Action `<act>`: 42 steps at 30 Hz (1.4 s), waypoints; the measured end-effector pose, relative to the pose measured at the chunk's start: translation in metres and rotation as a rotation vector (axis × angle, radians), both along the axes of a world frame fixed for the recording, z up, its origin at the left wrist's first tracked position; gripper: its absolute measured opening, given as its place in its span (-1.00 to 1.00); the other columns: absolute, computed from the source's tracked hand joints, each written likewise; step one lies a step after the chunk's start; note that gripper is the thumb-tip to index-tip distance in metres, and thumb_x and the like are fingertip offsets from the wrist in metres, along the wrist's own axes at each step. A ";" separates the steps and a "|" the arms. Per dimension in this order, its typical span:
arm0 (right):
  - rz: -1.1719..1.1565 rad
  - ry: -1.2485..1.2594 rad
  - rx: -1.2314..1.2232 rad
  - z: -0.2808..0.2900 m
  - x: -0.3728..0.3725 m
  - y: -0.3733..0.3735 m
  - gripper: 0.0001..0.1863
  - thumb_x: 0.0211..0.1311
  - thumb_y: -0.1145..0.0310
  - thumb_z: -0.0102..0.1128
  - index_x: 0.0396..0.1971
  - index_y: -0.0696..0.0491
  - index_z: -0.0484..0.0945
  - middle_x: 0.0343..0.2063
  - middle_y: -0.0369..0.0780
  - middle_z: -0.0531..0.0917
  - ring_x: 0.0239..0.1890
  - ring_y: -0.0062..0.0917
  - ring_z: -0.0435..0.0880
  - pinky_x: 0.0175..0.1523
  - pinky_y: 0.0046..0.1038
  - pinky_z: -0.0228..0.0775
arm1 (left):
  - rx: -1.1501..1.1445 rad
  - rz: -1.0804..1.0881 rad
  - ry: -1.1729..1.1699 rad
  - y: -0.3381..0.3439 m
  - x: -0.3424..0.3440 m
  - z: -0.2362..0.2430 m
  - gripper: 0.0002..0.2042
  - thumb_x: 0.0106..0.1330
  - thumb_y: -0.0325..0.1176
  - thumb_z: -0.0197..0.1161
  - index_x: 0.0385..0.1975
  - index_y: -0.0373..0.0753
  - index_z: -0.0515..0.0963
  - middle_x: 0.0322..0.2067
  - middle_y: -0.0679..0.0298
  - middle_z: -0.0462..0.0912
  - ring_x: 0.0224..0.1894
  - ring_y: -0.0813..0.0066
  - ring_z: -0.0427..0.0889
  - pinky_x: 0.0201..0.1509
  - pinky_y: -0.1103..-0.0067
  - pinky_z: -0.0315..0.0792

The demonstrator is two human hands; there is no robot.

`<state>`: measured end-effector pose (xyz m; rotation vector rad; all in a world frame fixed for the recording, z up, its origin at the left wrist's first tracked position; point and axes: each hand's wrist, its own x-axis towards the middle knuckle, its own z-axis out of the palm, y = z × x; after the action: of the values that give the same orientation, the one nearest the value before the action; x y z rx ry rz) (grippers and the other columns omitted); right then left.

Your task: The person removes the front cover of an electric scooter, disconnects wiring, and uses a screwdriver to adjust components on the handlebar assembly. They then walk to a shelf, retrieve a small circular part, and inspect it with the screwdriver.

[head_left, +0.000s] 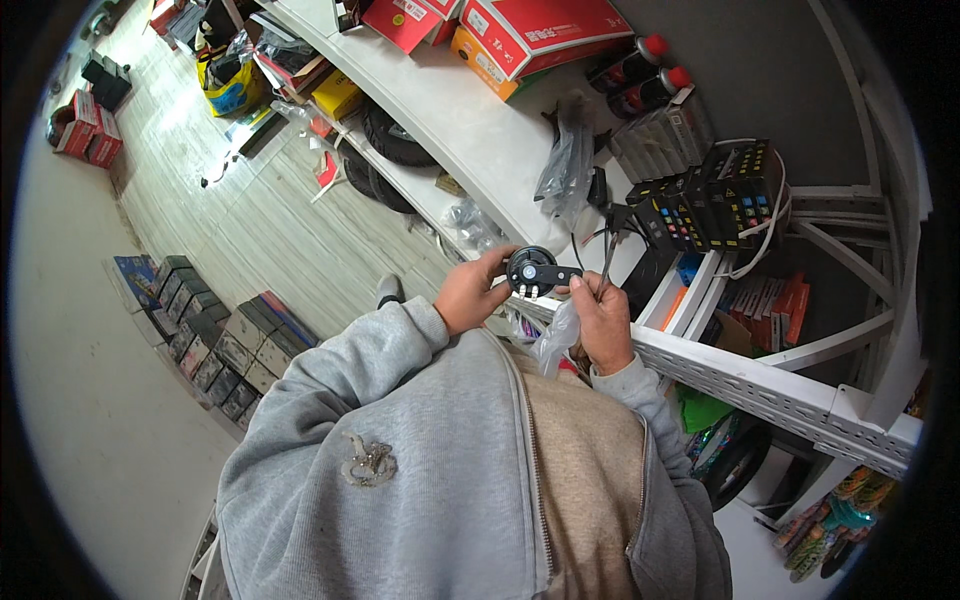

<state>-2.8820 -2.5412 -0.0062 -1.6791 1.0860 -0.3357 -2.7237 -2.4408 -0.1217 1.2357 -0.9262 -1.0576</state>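
Note:
In front of my chest is a small round black horn (527, 268) with a flat metal bracket and pale terminals on its lower edge. My left hand (470, 292) is closed on its left rim, the thumb and fingers pinching it. My right hand (603, 325) grips the end of the bracket, thumb on top. A crumpled clear plastic bag (558, 338) hangs from the right hand. Thin dark prongs or leads (608, 262) rise by the right fingers; I cannot tell whether they are held.
A white shelf (480, 130) runs beside me, bearing red boxes (545, 35), spray cans (640, 62), a bagged part (568, 160) and black boxes (715, 205). Tyres (395, 135) lie on a lower shelf. Stacked boxes (225, 345) line the left wall.

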 end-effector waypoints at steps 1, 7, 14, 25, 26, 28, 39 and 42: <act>-0.001 0.009 0.009 0.000 -0.001 0.000 -0.70 0.37 0.28 0.06 -0.48 0.14 0.61 -0.67 -0.48 0.40 -0.59 -0.84 0.23 -0.48 -0.67 0.07 | 0.002 -0.002 0.005 0.001 0.000 0.000 -0.46 0.20 -0.63 0.14 0.23 -0.35 0.26 -0.14 0.20 0.64 -0.13 0.55 0.59 -0.03 0.60 0.48; -0.117 -0.071 0.211 -0.006 -0.006 -0.003 -0.70 0.36 0.28 0.05 -0.48 0.16 0.59 -0.61 -0.45 0.45 -0.54 -0.81 0.30 -0.42 -0.67 0.12 | 0.087 -0.082 0.246 0.004 0.002 0.010 -0.51 0.24 -0.54 0.14 0.22 -0.29 0.30 -0.13 0.22 0.65 -0.19 0.45 0.65 -0.14 0.56 0.54; -0.161 -0.102 0.266 -0.011 -0.010 -0.003 -0.71 0.36 0.28 0.05 -0.45 0.16 0.60 -0.56 -0.44 0.49 -0.49 -0.78 0.36 -0.36 -0.66 0.19 | 0.140 -0.161 0.717 0.006 0.006 0.018 -0.57 0.32 -0.43 0.09 0.21 -0.23 0.34 -0.40 0.46 0.55 -0.52 0.76 0.37 -0.48 0.71 0.36; -0.097 -0.045 0.174 -0.011 -0.006 0.001 -0.71 0.38 0.30 0.06 -0.41 0.17 0.65 -0.65 -0.52 0.39 -0.58 -0.85 0.20 -0.48 -0.68 0.04 | 0.215 -0.179 0.995 0.004 0.009 0.018 -0.59 0.36 -0.35 0.05 0.20 -0.26 0.35 -0.70 0.55 0.23 -0.72 0.73 0.18 -0.52 0.62 0.36; -0.092 -0.046 0.175 -0.011 -0.006 0.001 -0.71 0.38 0.30 0.06 -0.40 0.17 0.65 -0.65 -0.52 0.39 -0.58 -0.85 0.20 -0.49 -0.68 0.03 | 0.199 -0.184 0.987 0.004 0.009 0.017 -0.59 0.36 -0.35 0.04 0.20 -0.26 0.35 -0.70 0.54 0.23 -0.72 0.73 0.18 -0.52 0.61 0.36; -0.099 -0.033 0.178 -0.012 -0.006 0.001 -0.71 0.38 0.30 0.05 -0.41 0.17 0.65 -0.64 -0.52 0.39 -0.58 -0.85 0.20 -0.49 -0.68 0.03 | 0.210 -0.177 1.007 0.004 0.009 0.016 -0.60 0.37 -0.36 0.03 0.20 -0.26 0.35 -0.70 0.54 0.24 -0.72 0.72 0.18 -0.52 0.61 0.37; -0.061 0.000 0.201 -0.006 -0.002 0.000 -0.71 0.38 0.31 0.03 -0.42 0.17 0.63 -0.64 -0.49 0.41 -0.59 -0.84 0.21 -0.49 -0.69 0.07 | 0.247 -0.154 0.995 0.002 0.010 0.016 -0.61 0.39 -0.38 0.01 0.21 -0.29 0.36 -0.55 0.48 0.46 -0.69 0.73 0.24 -0.53 0.62 0.42; -0.064 0.016 0.202 -0.006 -0.003 -0.001 -0.72 0.37 0.31 0.03 -0.42 0.17 0.63 -0.63 -0.49 0.42 -0.58 -0.84 0.21 -0.49 -0.68 0.06 | 0.233 -0.163 0.987 0.003 0.010 0.013 -0.59 0.40 -0.37 0.00 0.23 -0.29 0.35 -0.51 0.46 0.50 -0.69 0.74 0.25 -0.54 0.63 0.43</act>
<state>-2.8847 -2.5420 -0.0125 -1.4727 1.1477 -0.2451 -2.7135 -2.4377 -0.1083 0.6536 -0.1330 -1.7029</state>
